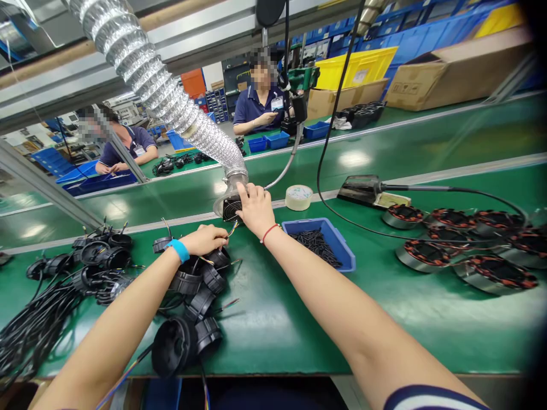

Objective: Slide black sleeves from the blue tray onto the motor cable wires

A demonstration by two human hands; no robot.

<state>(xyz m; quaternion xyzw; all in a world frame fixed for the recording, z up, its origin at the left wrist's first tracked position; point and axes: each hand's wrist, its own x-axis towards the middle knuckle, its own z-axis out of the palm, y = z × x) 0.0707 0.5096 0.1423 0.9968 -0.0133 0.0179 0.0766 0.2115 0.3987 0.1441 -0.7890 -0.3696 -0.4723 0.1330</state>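
Observation:
My right hand [255,208], with a red string at the wrist, reaches forward and grips the black fan-like mouth [231,209] at the end of the silver flexible duct [171,94]. My left hand [206,239], with a blue wristband, rests closed on a black round part [217,257] with coloured wires, at the top of a pile of such parts [192,307] on the green mat [299,319].
A blue tray of small dark screws [319,242] sits just right of my hands. A tape roll [298,197], a soldering stand [367,191] and several copper-wound stators [465,245] lie to the right. Wired black parts [77,273] lie left. Two people work across the conveyor.

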